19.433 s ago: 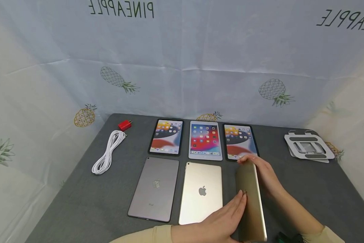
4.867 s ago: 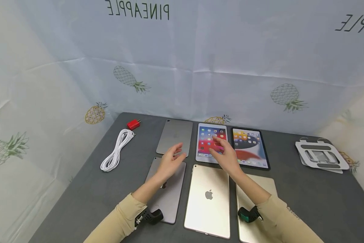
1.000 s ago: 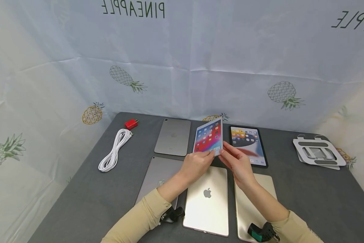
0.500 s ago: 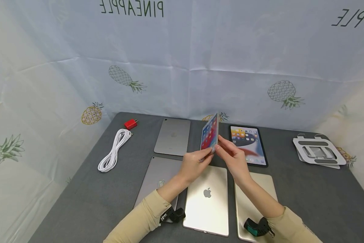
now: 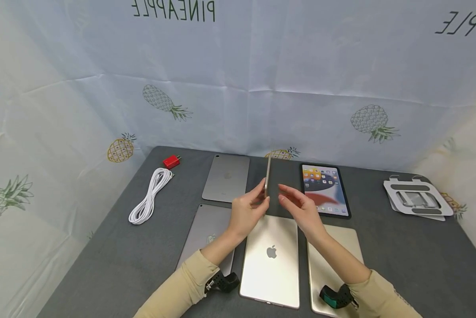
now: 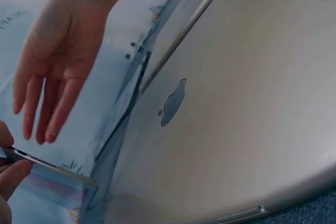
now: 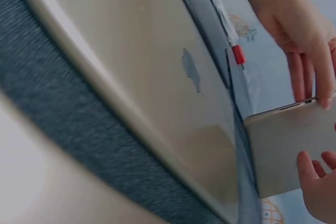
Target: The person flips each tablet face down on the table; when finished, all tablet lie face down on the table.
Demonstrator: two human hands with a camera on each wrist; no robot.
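My left hand (image 5: 246, 214) pinches the bottom edge of a small white-framed tablet (image 5: 268, 173), raised above the table's back row. The tablet stands edge-on in the head view; its pale back (image 7: 283, 145) shows in the right wrist view. Just right of it hovers my right hand (image 5: 304, 216), fingers loosely bent, apart from the tablet and holding nothing. Beneath the hands lie a gold tablet (image 5: 270, 269) and a grey tablet (image 5: 198, 234), both back up. A second gold tablet (image 5: 337, 247) lies partly under the right forearm.
Behind, a grey tablet (image 5: 226, 179) lies back up and a black-framed tablet (image 5: 325, 187) screen up. At left are a coiled white cable (image 5: 150, 196) and red charger plug (image 5: 171, 161). A folding stand (image 5: 417, 196) is at right. A pineapple-print curtain (image 5: 238, 119) borders the table.
The white-framed tablet has swung from screen-showing to edge-on, and my right hand has let go of it. Earlier, the back-left tablet went from screen up to back up.
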